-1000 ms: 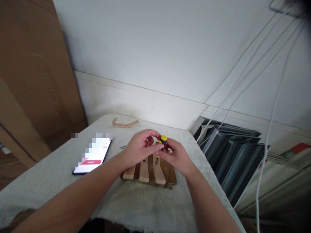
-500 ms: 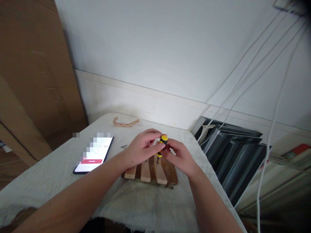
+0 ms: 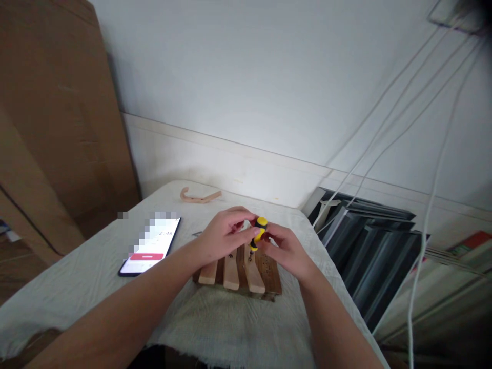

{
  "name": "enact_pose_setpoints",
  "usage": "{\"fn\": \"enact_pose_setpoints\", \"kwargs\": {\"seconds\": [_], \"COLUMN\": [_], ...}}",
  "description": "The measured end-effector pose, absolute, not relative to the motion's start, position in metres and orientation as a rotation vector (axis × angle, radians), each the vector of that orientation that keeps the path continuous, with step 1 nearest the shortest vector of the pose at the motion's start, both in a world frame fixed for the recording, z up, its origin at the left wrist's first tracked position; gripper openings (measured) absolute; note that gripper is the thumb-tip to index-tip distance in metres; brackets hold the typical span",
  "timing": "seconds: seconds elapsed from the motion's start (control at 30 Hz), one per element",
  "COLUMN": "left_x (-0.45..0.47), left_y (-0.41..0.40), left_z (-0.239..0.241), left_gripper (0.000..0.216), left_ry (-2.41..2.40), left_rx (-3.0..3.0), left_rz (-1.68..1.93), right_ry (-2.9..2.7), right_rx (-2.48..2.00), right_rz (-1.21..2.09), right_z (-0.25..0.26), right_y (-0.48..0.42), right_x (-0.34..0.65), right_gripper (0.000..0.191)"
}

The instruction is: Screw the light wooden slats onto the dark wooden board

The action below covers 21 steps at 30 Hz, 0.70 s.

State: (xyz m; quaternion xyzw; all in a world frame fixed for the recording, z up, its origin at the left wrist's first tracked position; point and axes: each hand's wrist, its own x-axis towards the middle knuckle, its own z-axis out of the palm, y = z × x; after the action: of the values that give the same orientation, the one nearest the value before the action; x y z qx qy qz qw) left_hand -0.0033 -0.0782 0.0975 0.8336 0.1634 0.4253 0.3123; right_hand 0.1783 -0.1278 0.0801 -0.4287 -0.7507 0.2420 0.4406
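A small slatted wooden piece (image 3: 238, 274) lies on a cloth-covered table (image 3: 96, 302). Over it stands a short screwdriver (image 3: 259, 233) with a yellow and black handle, tip down on the slats. My left hand (image 3: 223, 233) has its fingers closed around the handle from the left. From the right, my right hand (image 3: 286, 248) pinches the same handle. A reddish part sits behind the fingers, mostly hidden.
A lit phone (image 3: 150, 245) lies left of the hands. A curved wooden hook piece (image 3: 199, 195) rests near the table's far edge. Cardboard (image 3: 49, 123) leans at the left. Dark metal frames (image 3: 365, 241) stand at the right, and white cables (image 3: 423, 179) hang down.
The screwdriver handle has tilted slightly and dropped a little. Both hands stay on it, and the view has shifted a little.
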Motion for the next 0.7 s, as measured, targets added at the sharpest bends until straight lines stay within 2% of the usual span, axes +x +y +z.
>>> {"fn": "enact_pose_setpoints", "kwargs": {"seconds": [0.2,0.37,0.53,0.7], "left_x": [-0.0019,-0.0015,-0.0020,-0.0016], "left_y": [-0.0776,-0.0763,-0.0749,-0.0737], "left_z": [0.0939,0.0914,0.0902,0.0906], "left_gripper": [0.027,0.018,0.033,0.017], "left_ry": [0.505,0.472,0.519,0.511], "left_rx": [2.061,2.098,2.036,2.068], "left_rz": [1.124,1.086,1.139,1.105], "right_ry": [-1.822,-1.879,-1.831,-1.829], "right_rx": [-1.157,-1.113,-1.185,-1.189], "right_rz": [0.603,0.639,0.667,0.657], "right_z": [0.0775,0.0798,0.0799,0.0785], "right_y": [-0.1262,-0.1276,-0.1274,-0.1261], "right_x": [0.1782,0.1792,0.1772,0.1794], "right_gripper": [0.013,0.013,0.014,0.018]}}
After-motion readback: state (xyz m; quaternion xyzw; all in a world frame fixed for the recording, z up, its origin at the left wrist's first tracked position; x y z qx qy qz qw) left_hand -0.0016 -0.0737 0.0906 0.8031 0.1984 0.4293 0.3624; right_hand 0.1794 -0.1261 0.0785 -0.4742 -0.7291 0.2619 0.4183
